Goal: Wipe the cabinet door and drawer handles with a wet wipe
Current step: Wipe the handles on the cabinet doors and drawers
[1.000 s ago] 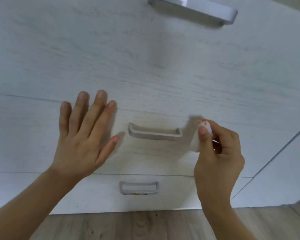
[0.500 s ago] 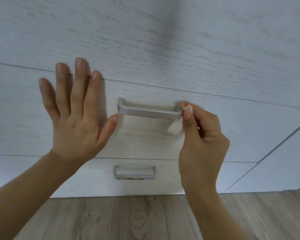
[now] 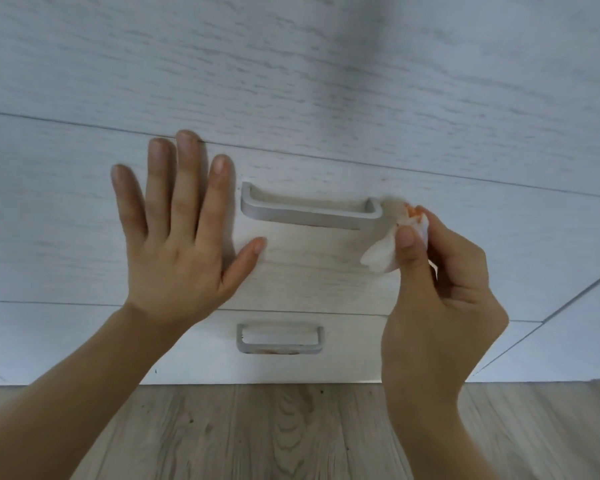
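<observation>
A grey metal drawer handle (image 3: 309,213) sits in the middle of a white wood-grain drawer front (image 3: 326,271). My left hand (image 3: 177,244) lies flat with spread fingers on the drawer front just left of the handle. My right hand (image 3: 440,296) pinches a crumpled white wet wipe (image 3: 392,244), stained orange at its top, just beside the handle's right end. Whether the wipe touches the handle is unclear. A second, smaller handle (image 3: 279,339) with orange-brown marks on its lower bar sits on the drawer below.
A taller white drawer front (image 3: 291,64) fills the upper view. A cabinet panel (image 3: 575,327) with a diagonal seam lies to the right. Wood-look floor (image 3: 257,434) runs below the cabinet base.
My right hand carried the wipe to the handle's right end, then drew back slightly to the right. My left hand stayed flat on the drawer front. The view shifted lower.
</observation>
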The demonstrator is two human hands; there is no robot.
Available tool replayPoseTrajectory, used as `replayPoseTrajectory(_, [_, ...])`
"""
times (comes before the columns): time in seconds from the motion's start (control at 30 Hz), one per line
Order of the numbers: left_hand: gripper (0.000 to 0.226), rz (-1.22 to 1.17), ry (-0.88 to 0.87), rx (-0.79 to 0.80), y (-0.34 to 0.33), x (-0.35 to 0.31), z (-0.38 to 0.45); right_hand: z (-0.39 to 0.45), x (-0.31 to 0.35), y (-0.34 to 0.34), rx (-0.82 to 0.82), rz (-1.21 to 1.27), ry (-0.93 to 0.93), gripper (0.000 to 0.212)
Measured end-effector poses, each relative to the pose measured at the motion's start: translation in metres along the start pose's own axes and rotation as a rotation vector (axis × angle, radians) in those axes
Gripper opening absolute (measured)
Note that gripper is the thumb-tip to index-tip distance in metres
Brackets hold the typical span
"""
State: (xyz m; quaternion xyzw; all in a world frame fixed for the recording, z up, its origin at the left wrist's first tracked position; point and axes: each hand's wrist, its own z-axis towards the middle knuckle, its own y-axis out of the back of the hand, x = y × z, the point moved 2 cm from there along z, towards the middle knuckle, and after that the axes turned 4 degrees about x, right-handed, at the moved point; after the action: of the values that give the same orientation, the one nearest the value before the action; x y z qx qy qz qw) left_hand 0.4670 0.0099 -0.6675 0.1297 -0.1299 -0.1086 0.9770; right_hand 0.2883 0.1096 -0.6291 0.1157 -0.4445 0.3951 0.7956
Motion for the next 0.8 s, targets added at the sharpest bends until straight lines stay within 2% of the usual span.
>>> replayPoseTrajectory(0.27, [0.082,-0.035,0.030,-0.073,-0.002,-0.001,-0.001,0.001,0.001,-0.012,0.047,-0.330,0.413,0.016])
replayPoseTrajectory(0.37, [0.081,-0.030,0.026,-0.086,-0.004,0.000,-0.002,0.005,0.001,-0.010,0.077,-0.347,0.439,0.015])
replayPoseTrajectory(0.5, [0.081,-0.031,0.031,-0.093,-0.004,0.000,-0.001,0.001,0.005,-0.012,0.108,-0.381,0.578,0.015])
replayPoseTrajectory(0.7, [0.082,-0.034,0.030,-0.099,-0.004,-0.001,-0.001,-0.002,0.000,-0.014,0.036,-0.319,0.396,0.017])
replayPoseTrajectory(0.8, [0.081,-0.035,0.028,-0.094,-0.003,0.000,-0.001,-0.006,0.004,-0.019,0.022,-0.314,0.420,0.016])
